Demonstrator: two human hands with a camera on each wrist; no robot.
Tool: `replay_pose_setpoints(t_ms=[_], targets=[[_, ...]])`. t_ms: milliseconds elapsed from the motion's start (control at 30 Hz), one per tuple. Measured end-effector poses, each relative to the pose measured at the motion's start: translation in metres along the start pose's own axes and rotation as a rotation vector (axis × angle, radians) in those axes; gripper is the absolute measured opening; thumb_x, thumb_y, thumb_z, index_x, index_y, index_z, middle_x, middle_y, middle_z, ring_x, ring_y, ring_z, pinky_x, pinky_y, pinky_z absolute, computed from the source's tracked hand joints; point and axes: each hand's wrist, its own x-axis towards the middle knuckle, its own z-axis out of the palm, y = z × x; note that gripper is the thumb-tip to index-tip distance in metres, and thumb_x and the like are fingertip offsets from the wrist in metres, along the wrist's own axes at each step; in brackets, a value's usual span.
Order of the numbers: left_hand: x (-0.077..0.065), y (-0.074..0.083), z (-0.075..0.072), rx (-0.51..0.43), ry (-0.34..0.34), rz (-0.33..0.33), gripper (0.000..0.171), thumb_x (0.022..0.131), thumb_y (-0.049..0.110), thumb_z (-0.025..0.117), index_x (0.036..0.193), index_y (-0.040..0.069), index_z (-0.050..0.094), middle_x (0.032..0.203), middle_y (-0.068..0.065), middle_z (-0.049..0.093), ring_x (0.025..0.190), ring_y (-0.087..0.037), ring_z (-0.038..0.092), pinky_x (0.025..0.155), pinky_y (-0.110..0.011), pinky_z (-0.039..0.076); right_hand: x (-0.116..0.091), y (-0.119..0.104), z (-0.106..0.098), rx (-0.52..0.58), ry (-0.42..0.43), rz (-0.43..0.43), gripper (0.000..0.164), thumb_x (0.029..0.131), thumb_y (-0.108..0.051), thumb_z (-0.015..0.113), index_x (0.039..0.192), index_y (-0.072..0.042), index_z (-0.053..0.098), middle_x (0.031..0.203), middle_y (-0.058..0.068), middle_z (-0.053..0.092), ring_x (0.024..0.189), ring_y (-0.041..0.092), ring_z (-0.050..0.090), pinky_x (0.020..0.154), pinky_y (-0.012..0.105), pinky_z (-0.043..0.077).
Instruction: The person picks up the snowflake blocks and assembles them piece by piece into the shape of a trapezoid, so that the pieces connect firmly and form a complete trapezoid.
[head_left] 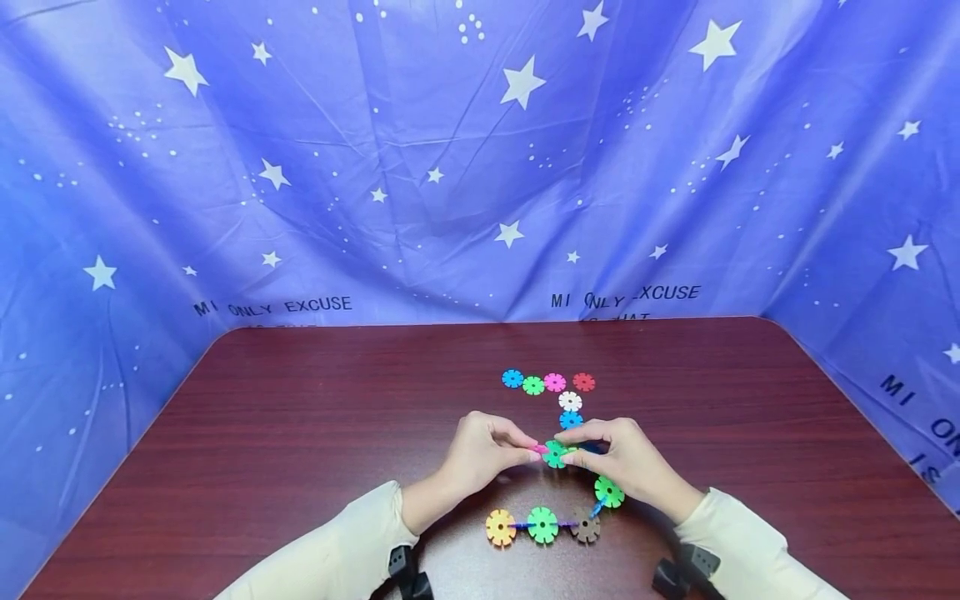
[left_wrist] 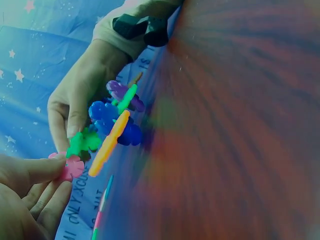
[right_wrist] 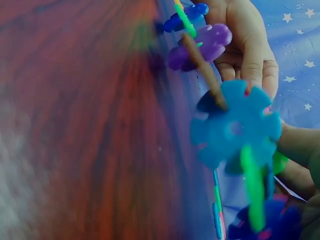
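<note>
The left hand, at the centre of the head view, pinches a pink disc between thumb and fingertips; the finger gap is narrow. The right hand, right of centre, pinches a green disc by its right edge, thumb below and fingers above. The pink disc meets the left edge of the green disc; the depth of the joint cannot be determined.

A chain of notched discs curves below the right hand, partly hidden by it. Its visible portion includes a light green disc, a brown disc, a second green disc and, at the lower-centre end, an orange disc. Blue and purple connecting discs stand edge-on between them.

Separate discs lie on the table, above the hands in the frame: blue, green, pink, red, white and another blue.

A star-printed cloth fills the upper frame.
</note>
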Motion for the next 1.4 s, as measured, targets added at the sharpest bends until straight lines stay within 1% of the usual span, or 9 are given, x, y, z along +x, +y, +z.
replay_pose_setpoints(t_ms=[167, 300, 433, 567, 667, 800, 900, 1133, 1400], targets=[[0.000, 0.000, 0.009, -0.043, -0.015, -0.030, 0.008, 0.071, 0.006, 0.081, 0.078, 0.004, 0.076, 0.073, -0.009, 0.072, 0.062, -0.009, 0.066, 0.050, -0.016, 0.046, 0.000, -0.001, 0.001, 0.005, -0.017, -0.024, 0.018, 0.082, -0.020, 0.074, 0.098, -0.011, 0.075, 0.089, -0.003, 0.073, 0.068, 0.000, 0.057, 0.052, 0.019, 0.045], [0.002, 0.000, 0.013, -0.090, -0.034, -0.051, 0.009, 0.072, 0.007, 0.081, 0.079, 0.004, 0.077, 0.075, -0.009, 0.072, 0.066, -0.010, 0.067, 0.055, -0.017, 0.050, 0.001, -0.003, 0.002, 0.018, -0.020, -0.035, 0.015, 0.083, -0.019, 0.072, 0.095, -0.012, 0.076, 0.091, -0.003, 0.073, 0.079, 0.003, 0.064, 0.064, 0.022, 0.052], [0.005, -0.003, 0.011, -0.134, -0.076, -0.022, 0.010, 0.074, 0.008, 0.080, 0.082, 0.002, 0.076, 0.077, -0.011, 0.072, 0.067, -0.006, 0.066, 0.060, -0.020, 0.053, 0.001, -0.003, 0.001, 0.026, -0.021, -0.055, 0.010, 0.084, -0.019, 0.071, 0.091, -0.014, 0.076, 0.092, -0.004, 0.073, 0.087, 0.008, 0.067, 0.075, 0.024, 0.054], [0.011, -0.008, 0.006, -0.176, -0.114, -0.011, 0.013, 0.080, 0.011, 0.076, 0.088, 0.001, 0.075, 0.083, -0.013, 0.072, 0.073, -0.008, 0.067, 0.066, -0.026, 0.055, -0.001, -0.002, -0.001, 0.030, -0.003, -0.061, 0.008, 0.083, -0.019, 0.072, 0.089, -0.016, 0.077, 0.091, -0.004, 0.072, 0.089, 0.008, 0.066, 0.076, 0.023, 0.053], [0.018, -0.010, 0.003, -0.171, -0.138, -0.066, 0.017, 0.082, 0.012, 0.073, 0.094, 0.000, 0.074, 0.090, -0.013, 0.072, 0.078, -0.010, 0.067, 0.069, -0.026, 0.055, -0.004, -0.002, -0.004, 0.044, 0.019, -0.068, 0.007, 0.082, -0.016, 0.073, 0.089, -0.016, 0.076, 0.092, -0.003, 0.072, 0.088, 0.008, 0.067, 0.074, 0.023, 0.053], [0.031, -0.012, 0.004, -0.124, -0.211, -0.167, 0.023, 0.082, 0.009, 0.073, 0.103, -0.001, 0.071, 0.098, -0.012, 0.071, 0.085, -0.012, 0.067, 0.072, -0.023, 0.054, -0.007, -0.002, -0.006, 0.053, 0.037, -0.098, 0.008, 0.080, -0.012, 0.074, 0.088, -0.014, 0.077, 0.091, -0.001, 0.073, 0.087, 0.009, 0.067, 0.073, 0.021, 0.053], [0.041, -0.013, 0.007, -0.103, -0.239, -0.195, 0.027, 0.081, 0.006, 0.073, 0.106, -0.004, 0.069, 0.102, -0.014, 0.070, 0.090, -0.018, 0.067, 0.075, -0.024, 0.054, -0.008, -0.002, -0.007, 0.050, 0.037, -0.125, 0.009, 0.080, -0.010, 0.074, 0.088, -0.013, 0.077, 0.091, 0.001, 0.073, 0.088, 0.009, 0.067, 0.074, 0.017, 0.052], [0.064, -0.019, 0.018, 0.040, -0.220, -0.118, 0.027, 0.079, 0.006, 0.075, 0.105, 0.000, 0.071, 0.103, -0.011, 0.071, 0.094, -0.020, 0.066, 0.076, -0.022, 0.053, -0.010, 0.000, -0.009, 0.066, 0.024, -0.196, 0.011, 0.080, -0.005, 0.073, 0.087, -0.012, 0.077, 0.091, 0.005, 0.073, 0.088, 0.011, 0.067, 0.076, 0.014, 0.050], [0.073, -0.019, 0.031, 0.274, -0.194, -0.006, 0.029, 0.075, 0.009, 0.079, 0.103, 0.007, 0.073, 0.097, -0.003, 0.072, 0.084, -0.010, 0.063, 0.072, -0.016, 0.050, -0.012, 0.003, -0.010, 0.072, 0.002, -0.227, 0.014, 0.080, -0.002, 0.072, 0.089, -0.012, 0.076, 0.092, 0.005, 0.072, 0.091, 0.012, 0.066, 0.072, 0.016, 0.050]])
